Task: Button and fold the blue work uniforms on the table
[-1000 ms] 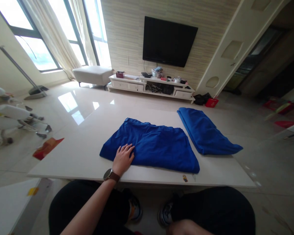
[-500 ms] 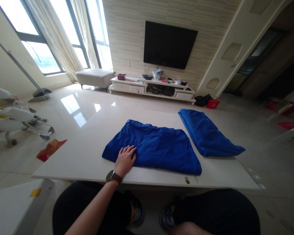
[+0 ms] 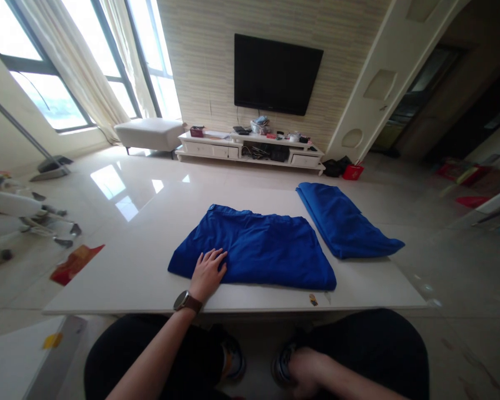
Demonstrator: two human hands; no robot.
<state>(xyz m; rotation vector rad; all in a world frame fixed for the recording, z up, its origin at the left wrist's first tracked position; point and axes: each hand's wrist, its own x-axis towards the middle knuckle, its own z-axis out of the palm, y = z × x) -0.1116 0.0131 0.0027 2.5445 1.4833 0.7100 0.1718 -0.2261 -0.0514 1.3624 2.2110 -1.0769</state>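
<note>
A folded blue garment [image 3: 262, 250], with a waistband and a button at its far left corner, lies flat on the white table [image 3: 141, 261]. My left hand [image 3: 208, 272], a watch on its wrist, rests on the garment's near left part with fingers stretched out. Low between my knees hangs my right hand [image 3: 306, 372], below the table edge and in front of a shoe; its fingers are blurred and partly hidden. To the right of the first garment, a second folded blue garment [image 3: 348, 222] lies across the table's right edge region.
Small stickers [image 3: 313, 300] mark the near table edge. On the floor at left are a red paper bag [image 3: 75, 264] and white chair-like legs on casters [image 3: 20, 216]. Beyond the table stands a low TV cabinet [image 3: 210, 149] under a wall television [image 3: 277, 72].
My right hand has come further into view between my knees. My left hand keeps resting on the garment. The whole view has shifted slightly.
</note>
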